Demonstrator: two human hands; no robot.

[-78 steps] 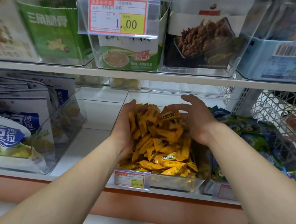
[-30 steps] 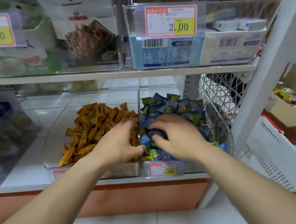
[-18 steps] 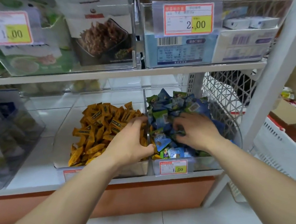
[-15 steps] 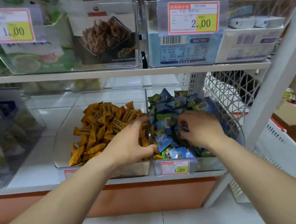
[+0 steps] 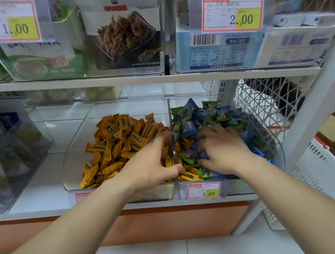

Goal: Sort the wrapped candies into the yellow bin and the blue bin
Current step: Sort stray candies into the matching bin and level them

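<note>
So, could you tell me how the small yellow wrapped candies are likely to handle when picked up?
Probably light: the small yellow wrapped candies lie heaped loosely. Likely slippery, since their wrappers look glossy. Their flat crimped ends should flex, giving an easy pinch point.

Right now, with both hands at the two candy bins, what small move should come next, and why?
Probably the right hand should pinch a yellow candy lying at the front of the blue bin and pass it into the yellow bin: several yellow wrappers sit among the blue candies there.
</note>
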